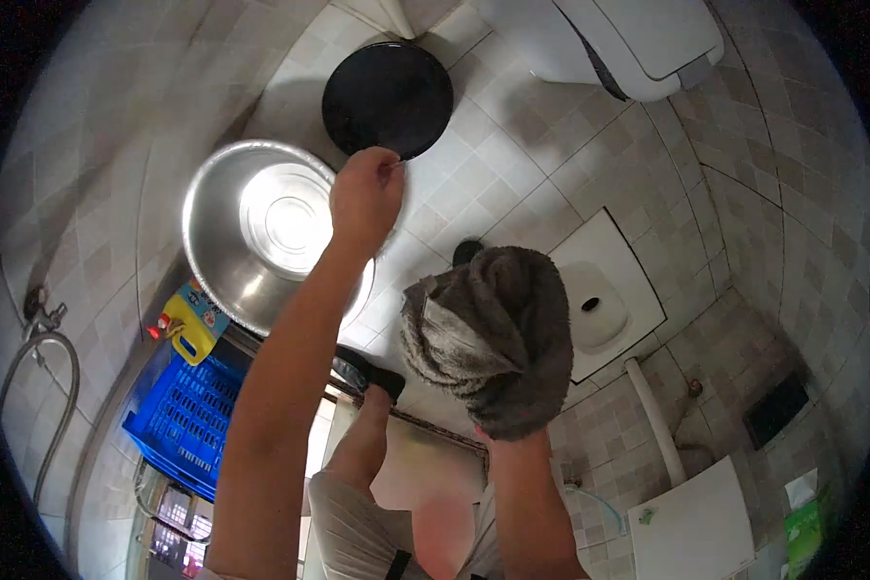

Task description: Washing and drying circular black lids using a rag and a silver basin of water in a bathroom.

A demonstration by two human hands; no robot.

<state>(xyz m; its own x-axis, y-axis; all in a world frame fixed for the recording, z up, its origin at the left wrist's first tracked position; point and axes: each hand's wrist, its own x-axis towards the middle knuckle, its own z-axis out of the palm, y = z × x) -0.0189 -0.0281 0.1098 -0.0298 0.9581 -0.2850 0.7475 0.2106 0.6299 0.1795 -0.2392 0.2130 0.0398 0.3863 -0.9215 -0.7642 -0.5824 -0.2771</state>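
Above the tiled floor (512, 164), toward the person's right of the middle, a bunched grey cloth (498, 324) with a towel-like pile sits on top of the right hand (517, 440), which it covers nearly down to the wrist. The cloth is clearly being carried there, but I cannot tell how the fingers close on it, or whether they are spread inside the folds. Crumpled into a rounded lump, it has no clear long axis; its bulk stands roughly in line with the right forearm, leaning a little toward the left. From the left hand (365, 198) the cloth lies to the right and closer to the body, well apart, so the right hand is by far the nearer one. The left hand reaches out past the right rim of a wide steel basin (208, 217), its fingers curled together at the near edge of a black round disc (387, 97); whether they touch that edge or pinch something thin cannot be made out. The basin stands by the floor's left edge, the disc near the far one. As for labels, a yellow jug (198, 333) beside a blue crate (188, 420) bears a printed, partly blue one, and a green packet (804, 534) at lower right has markings too small to read. No lettering shows on the cloth, only a paler flat band, perhaps a hem.
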